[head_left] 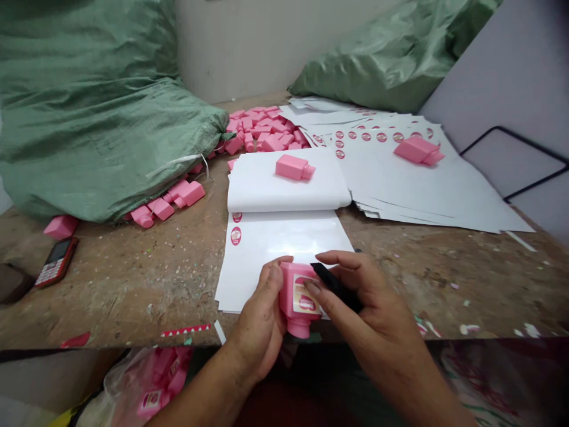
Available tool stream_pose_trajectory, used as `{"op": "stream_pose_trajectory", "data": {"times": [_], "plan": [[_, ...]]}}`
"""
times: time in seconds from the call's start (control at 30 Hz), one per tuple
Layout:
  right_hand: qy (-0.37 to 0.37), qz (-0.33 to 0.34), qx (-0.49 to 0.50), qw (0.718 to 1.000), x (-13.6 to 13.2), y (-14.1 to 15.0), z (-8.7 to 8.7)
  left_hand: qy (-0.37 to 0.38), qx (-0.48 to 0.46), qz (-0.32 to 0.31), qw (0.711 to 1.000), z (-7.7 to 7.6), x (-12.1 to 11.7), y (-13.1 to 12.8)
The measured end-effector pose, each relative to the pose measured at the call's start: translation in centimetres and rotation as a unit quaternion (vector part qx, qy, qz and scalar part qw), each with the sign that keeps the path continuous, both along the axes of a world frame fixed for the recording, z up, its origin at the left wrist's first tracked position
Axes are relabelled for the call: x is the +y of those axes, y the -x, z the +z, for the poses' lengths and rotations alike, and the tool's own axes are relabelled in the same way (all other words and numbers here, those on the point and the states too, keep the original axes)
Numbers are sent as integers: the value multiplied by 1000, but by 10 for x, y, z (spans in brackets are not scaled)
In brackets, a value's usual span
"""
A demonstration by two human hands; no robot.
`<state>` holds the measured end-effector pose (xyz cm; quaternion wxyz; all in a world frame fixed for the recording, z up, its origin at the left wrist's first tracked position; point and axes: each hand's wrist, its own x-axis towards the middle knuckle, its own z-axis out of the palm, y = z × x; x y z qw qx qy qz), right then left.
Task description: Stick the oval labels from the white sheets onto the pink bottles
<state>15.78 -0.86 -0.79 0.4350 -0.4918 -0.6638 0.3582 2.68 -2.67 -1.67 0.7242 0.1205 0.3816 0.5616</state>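
Sacks: large green woven sack (102, 136) at left, green plastic sack (377, 65) at back right.
Sheets: white paper label sheets (422, 190) with round red stickers, partly folded over in front.
Pile: small pink plastic bottles (262, 130) behind the folded sheet.
Bottle in hand: pink, rectangular, labelled bottle (300, 296), neck toward the wearer, at the table's front edge.
Left hand (262, 320): fingers closed around its side.
Right hand (360, 296): fingers curled around a slim black tool (335, 286), thumb at the label.

Head-worn view — forward, steeply down; close over hands (311, 314).
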Motion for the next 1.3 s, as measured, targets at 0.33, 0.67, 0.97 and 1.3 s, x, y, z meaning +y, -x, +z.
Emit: {"op": "stream_pose_trajectory", "data": {"times": [0.33, 0.67, 0.97, 1.3], "plan": [[22, 2, 6, 1000, 2, 1, -1, -22, 36, -7, 999, -1, -2, -1], [-29, -19, -48, 998, 1, 1, -1, -37, 48, -18, 998, 3, -4, -1], [-181, -44, -234, 954, 6, -7, 1, -41, 86, -39, 995, 2, -8, 1], [114, 22, 45, 992, 10, -12, 7, -23, 89, -95, 991, 11, -13, 3]]}}
